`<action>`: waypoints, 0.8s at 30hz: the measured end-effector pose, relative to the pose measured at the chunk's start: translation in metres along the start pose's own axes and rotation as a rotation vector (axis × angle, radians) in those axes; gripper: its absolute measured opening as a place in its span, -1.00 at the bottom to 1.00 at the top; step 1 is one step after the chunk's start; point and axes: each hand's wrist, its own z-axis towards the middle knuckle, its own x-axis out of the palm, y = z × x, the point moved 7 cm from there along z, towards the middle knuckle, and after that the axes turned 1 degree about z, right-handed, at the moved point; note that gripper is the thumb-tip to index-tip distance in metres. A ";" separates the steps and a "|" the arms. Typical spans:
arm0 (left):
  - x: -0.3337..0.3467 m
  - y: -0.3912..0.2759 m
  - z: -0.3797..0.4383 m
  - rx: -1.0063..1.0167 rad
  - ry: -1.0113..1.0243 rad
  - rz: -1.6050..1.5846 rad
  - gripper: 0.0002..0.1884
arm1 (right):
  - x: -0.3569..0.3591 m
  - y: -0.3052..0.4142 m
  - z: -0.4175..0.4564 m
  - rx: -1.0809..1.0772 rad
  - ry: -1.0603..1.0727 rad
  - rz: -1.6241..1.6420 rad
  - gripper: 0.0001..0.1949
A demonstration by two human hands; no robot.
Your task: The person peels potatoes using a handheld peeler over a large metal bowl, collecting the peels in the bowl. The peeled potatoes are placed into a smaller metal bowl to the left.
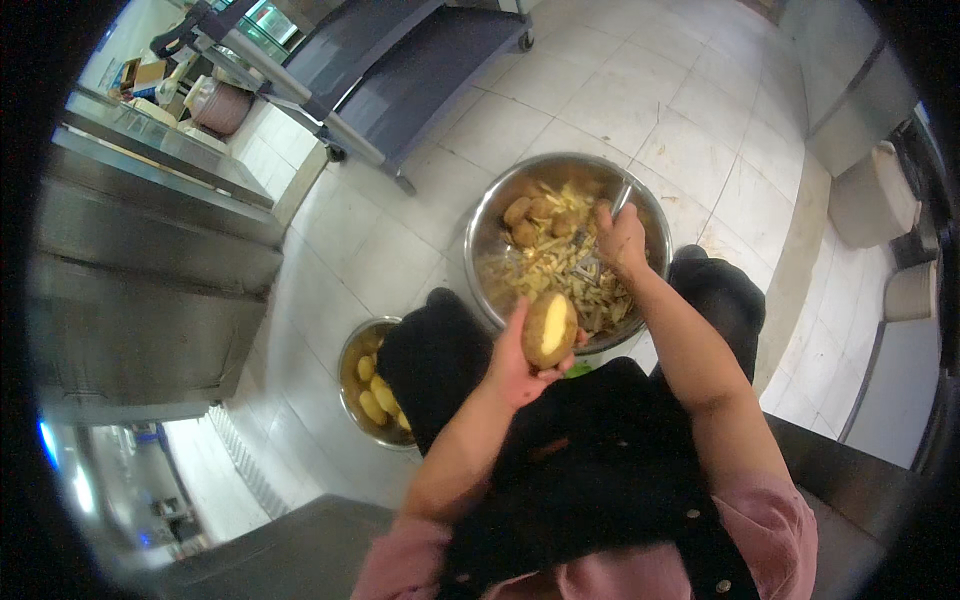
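Note:
My left hand cradles a brown potato over the near rim of a large steel bowl. One long strip of its skin is gone, baring yellow flesh. Above the bowl's right side, my right hand grips a peeler by its metal handle; the blade end is blurred against the peelings. Inside the bowl lie several unpeeled potatoes at the far left and a heap of potato peelings.
Beside my left knee, a smaller steel bowl holds several peeled potatoes, partly hidden by my leg. A wheeled cart stands on the tiled floor beyond. Steel cabinets line the left; a pale bin is at right.

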 end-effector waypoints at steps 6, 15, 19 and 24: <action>-0.016 -0.020 0.015 0.067 -0.198 -0.026 -0.44 | -0.021 0.059 -0.025 -0.285 -0.106 0.410 -0.74; -0.022 -0.020 0.028 0.158 -0.350 -0.127 -0.58 | 0.014 0.054 -0.061 0.016 0.304 0.709 -0.80; -0.015 -0.025 0.029 0.216 -0.370 -0.036 -0.59 | 0.010 0.054 -0.058 0.093 0.366 0.693 -0.75; -0.010 -0.027 0.033 0.179 -0.295 0.051 -0.56 | 0.016 0.027 -0.038 0.094 0.287 0.601 -0.69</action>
